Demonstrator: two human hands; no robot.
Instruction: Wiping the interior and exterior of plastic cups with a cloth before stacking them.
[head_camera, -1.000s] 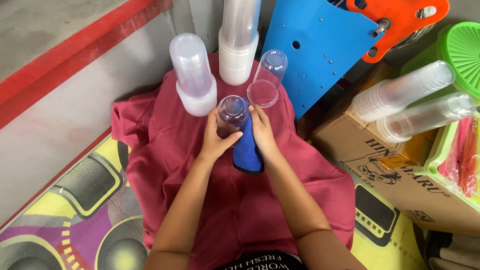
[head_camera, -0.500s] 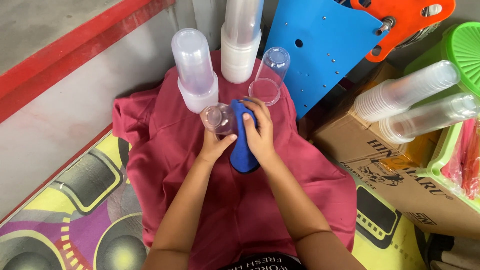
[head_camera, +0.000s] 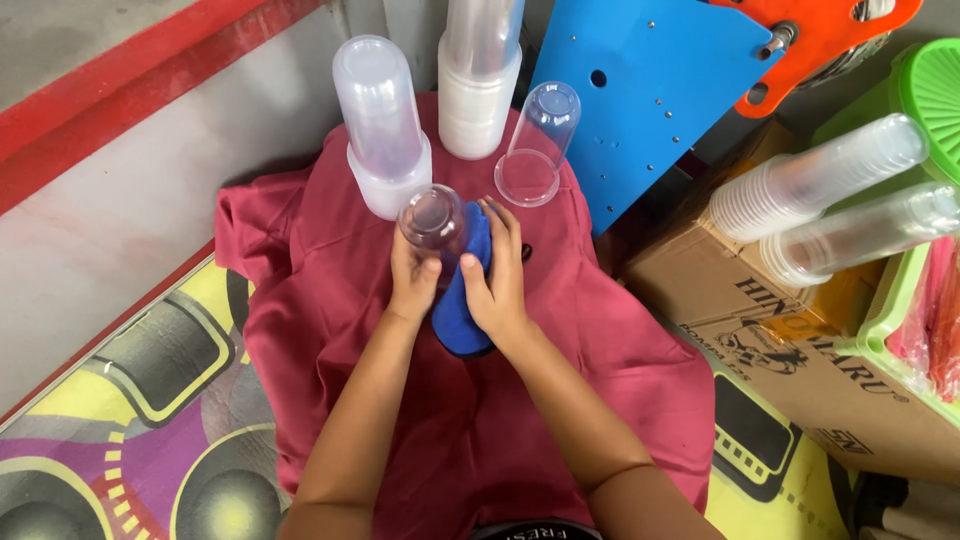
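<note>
Two hands meet over the red cloth (head_camera: 470, 400) spread in front of me: my left hand (head_camera: 413, 280) is closed around a clear cup (head_camera: 433, 218), bottom turned up toward me, and my right hand (head_camera: 497, 285) is closed on a blue rag (head_camera: 462, 300), pressing it against the cup's side. The cup is up off the cloth, between my palms, so I judge this one is mid-wipe. Just past it another clear cup (head_camera: 537, 140) stands upside down on the cloth by itself. To its left are two stacks of frosted cups (head_camera: 380, 125) and (head_camera: 478, 70), also upside down; I can't tell whether those are the wiped ones. Farther right, two long stacks (head_camera: 815, 180) lie on their sides on a cardboard box (head_camera: 760, 320), beside a green basket (head_camera: 900, 300) and a blue board (head_camera: 640, 90). If those lying stacks are waiting, most of the work is left.
</note>
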